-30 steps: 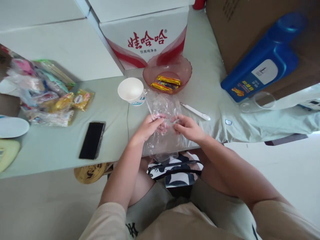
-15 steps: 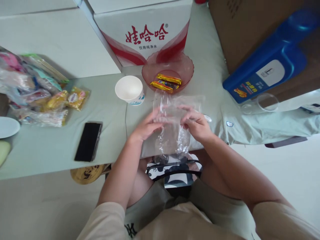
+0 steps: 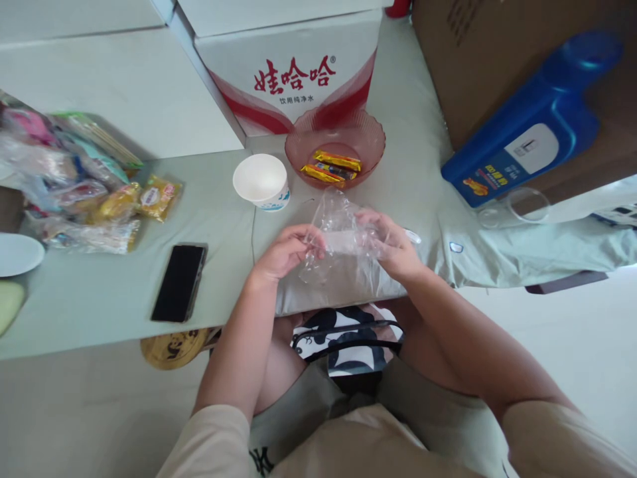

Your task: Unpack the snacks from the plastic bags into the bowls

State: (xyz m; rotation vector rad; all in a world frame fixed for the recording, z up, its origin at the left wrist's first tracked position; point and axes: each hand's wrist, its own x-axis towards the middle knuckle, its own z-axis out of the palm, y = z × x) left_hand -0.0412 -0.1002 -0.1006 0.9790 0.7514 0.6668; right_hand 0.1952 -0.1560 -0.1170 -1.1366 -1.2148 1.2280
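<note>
A clear plastic bag point(image 3: 341, 262) stretches crumpled between my two hands above the table's front edge. My left hand point(image 3: 291, 249) is closed on its left side, thumb and fingers pinching the film. On the other side my right hand point(image 3: 391, 242) grips the bag with bent fingers, partly seen through the film. Just beyond the bag stands a pink ribbed bowl point(image 3: 371, 159) with several yellow-wrapped snack bars point(image 3: 331, 166) in it. To the left of the bowl is a white paper cup point(image 3: 261, 182), upright.
A black phone point(image 3: 179, 282) and a pile of packaged goods point(image 3: 89, 186) lie left on the cloth-covered table. A blue bottle point(image 3: 522, 139) leans at the right near a clear plastic cup point(image 3: 527, 206). White cartons point(image 3: 298, 73) stand at the back.
The bag hung down past the table edge before; now it is drawn up and bunched between my hands. My left fingers have closed in on the film.
</note>
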